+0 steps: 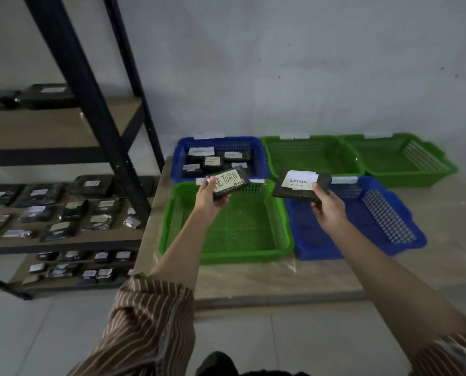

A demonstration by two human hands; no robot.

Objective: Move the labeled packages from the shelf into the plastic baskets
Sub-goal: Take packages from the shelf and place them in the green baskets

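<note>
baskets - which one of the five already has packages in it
The blue basket at the back left, nearest the shelf. Several dark labeled packages lie in it; the three green baskets and the other blue one show only bare mesh.

Five perforated plastic baskets total: three green ones (226,226) at my 12 and 1 o'clock, two blue ones (383,221). I've got two dark flat packages with white labels (227,181), one per hand.

You can't read the small labels on the shelf packages (63,213) at left; the frame's left edge cuts the shelf (49,131).
</note>
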